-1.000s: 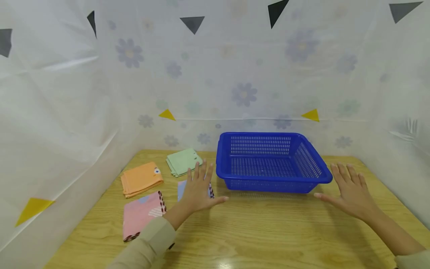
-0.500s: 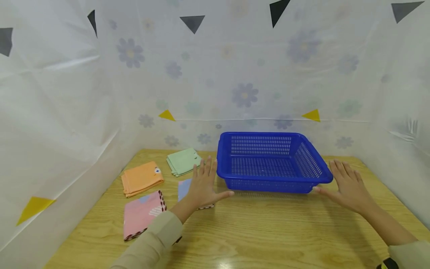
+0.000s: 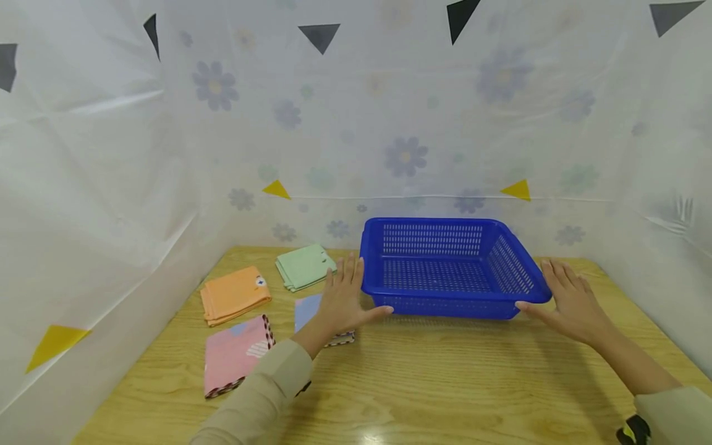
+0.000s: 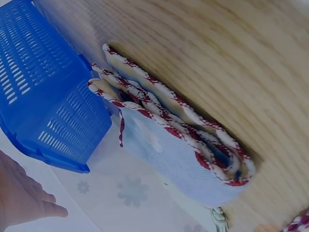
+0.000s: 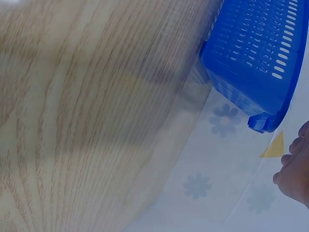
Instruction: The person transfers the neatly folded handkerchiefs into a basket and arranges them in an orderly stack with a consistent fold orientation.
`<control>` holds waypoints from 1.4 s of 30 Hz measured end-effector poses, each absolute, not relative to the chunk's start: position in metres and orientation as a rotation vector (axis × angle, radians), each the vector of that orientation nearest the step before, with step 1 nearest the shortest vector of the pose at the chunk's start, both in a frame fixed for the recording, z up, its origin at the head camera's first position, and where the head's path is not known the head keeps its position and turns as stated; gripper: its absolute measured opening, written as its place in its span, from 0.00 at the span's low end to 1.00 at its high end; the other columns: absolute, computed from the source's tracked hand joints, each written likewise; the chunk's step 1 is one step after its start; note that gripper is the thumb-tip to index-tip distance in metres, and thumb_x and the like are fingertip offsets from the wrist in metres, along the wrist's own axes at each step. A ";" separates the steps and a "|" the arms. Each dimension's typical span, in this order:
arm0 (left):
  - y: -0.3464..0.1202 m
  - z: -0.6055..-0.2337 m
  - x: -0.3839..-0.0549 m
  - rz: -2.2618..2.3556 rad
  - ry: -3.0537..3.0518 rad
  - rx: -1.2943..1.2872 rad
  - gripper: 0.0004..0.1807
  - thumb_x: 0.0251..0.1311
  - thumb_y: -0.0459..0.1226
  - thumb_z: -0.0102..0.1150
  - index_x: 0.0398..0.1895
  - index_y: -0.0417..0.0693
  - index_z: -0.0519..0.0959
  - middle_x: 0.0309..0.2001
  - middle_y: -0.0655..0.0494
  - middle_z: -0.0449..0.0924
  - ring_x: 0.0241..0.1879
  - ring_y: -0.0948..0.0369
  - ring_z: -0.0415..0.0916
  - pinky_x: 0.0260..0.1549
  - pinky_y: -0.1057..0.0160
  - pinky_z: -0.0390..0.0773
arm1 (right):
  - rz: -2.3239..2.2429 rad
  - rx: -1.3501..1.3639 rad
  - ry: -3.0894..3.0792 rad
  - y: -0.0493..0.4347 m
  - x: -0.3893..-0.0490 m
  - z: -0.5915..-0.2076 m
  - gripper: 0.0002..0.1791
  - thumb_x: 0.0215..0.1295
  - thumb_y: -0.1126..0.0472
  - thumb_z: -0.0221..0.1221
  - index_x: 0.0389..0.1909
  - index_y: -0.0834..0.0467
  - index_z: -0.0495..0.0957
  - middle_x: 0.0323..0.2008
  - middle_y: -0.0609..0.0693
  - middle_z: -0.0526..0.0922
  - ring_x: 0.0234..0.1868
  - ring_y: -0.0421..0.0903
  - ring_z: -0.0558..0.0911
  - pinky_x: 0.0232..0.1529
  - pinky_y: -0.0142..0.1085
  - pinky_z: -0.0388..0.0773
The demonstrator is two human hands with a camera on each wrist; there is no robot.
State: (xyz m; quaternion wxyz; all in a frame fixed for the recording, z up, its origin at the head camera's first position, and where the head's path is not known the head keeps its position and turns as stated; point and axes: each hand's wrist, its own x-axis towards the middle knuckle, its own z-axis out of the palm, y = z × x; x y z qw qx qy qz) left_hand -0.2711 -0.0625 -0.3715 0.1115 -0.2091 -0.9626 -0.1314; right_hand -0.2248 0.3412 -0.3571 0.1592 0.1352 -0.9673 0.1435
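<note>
A blue plastic basket [image 3: 434,303] with slotted walls stands at the back of the wooden table, nothing inside it. My left hand [image 3: 343,306], fingers straight and thumb spread, is right at the basket's left end. On the opposite side my right hand [image 3: 575,309] is held the same way, fingertips at the right rim. Beneath the left hand lies a folded blue cloth [image 4: 178,164] with red-and-white stitched edges, partly covered by that hand in the head view. The left wrist view shows its folded layers close up.
Left of the hands lie a folded green cloth [image 3: 305,267], an orange cloth [image 3: 236,295] and a pink cloth [image 3: 238,355] on the wooden table [image 3: 445,383]. White flower-printed sheeting [image 3: 345,136] hangs behind and at both sides.
My left hand has moved right to the basket's left end, uncovering more of the blue cloth. The right hand has shifted slightly left, to the basket's right rim. The basket stays about where it was.
</note>
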 end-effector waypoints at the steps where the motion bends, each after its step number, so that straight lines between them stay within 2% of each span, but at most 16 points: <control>1: -0.062 -0.371 -0.272 -0.380 -2.827 -0.612 0.69 0.30 0.83 0.15 0.71 0.45 0.36 0.71 0.49 0.25 0.70 0.47 0.27 0.67 0.42 0.34 | 0.411 0.387 -2.765 0.341 -0.225 -0.357 0.53 0.57 0.43 0.55 0.68 0.67 0.34 0.67 0.73 0.39 0.69 0.66 0.36 0.64 0.62 0.25; 13: -0.051 -0.367 -0.283 -0.389 -2.860 -0.602 0.70 0.26 0.83 0.10 0.71 0.46 0.34 0.72 0.47 0.29 0.71 0.47 0.29 0.67 0.41 0.37 | 0.434 0.368 -2.801 0.345 -0.234 -0.353 0.51 0.60 0.43 0.51 0.68 0.69 0.33 0.66 0.74 0.37 0.68 0.67 0.34 0.62 0.65 0.26; 15: -0.050 -0.366 -0.285 -0.379 -2.872 -0.592 0.68 0.29 0.82 0.15 0.71 0.46 0.33 0.72 0.47 0.28 0.71 0.48 0.29 0.67 0.42 0.37 | 0.445 0.361 -2.810 0.346 -0.236 -0.352 0.51 0.60 0.43 0.51 0.68 0.69 0.33 0.66 0.74 0.37 0.68 0.68 0.34 0.61 0.66 0.27; 19: -0.046 -0.364 -0.289 -0.392 -2.895 -0.568 0.61 0.42 0.76 0.35 0.71 0.48 0.32 0.72 0.48 0.28 0.71 0.49 0.28 0.68 0.43 0.37 | 0.445 0.345 -2.825 0.348 -0.238 -0.350 0.52 0.60 0.42 0.51 0.68 0.69 0.34 0.66 0.75 0.38 0.67 0.68 0.35 0.60 0.68 0.30; 22: -0.043 -0.362 -0.291 -0.413 -2.905 -0.553 0.59 0.46 0.72 0.43 0.71 0.48 0.32 0.72 0.48 0.29 0.71 0.48 0.29 0.68 0.44 0.36 | 0.431 0.335 -2.827 0.350 -0.241 -0.349 0.52 0.60 0.41 0.51 0.68 0.70 0.35 0.66 0.75 0.39 0.67 0.69 0.37 0.59 0.69 0.33; 31: -0.035 -0.360 -0.298 -0.412 -2.913 -0.556 0.58 0.47 0.70 0.44 0.71 0.47 0.33 0.72 0.47 0.31 0.71 0.46 0.31 0.67 0.42 0.38 | 0.450 0.312 -2.870 0.355 -0.247 -0.348 0.51 0.61 0.40 0.48 0.67 0.71 0.35 0.65 0.75 0.39 0.67 0.70 0.37 0.58 0.69 0.35; 42: -0.029 -0.363 -0.305 -0.424 -2.946 -0.559 0.58 0.47 0.72 0.40 0.70 0.48 0.31 0.72 0.48 0.29 0.70 0.47 0.31 0.67 0.43 0.34 | 0.484 0.287 -2.918 0.354 -0.251 -0.351 0.52 0.61 0.39 0.48 0.67 0.71 0.33 0.66 0.75 0.37 0.67 0.70 0.36 0.58 0.69 0.34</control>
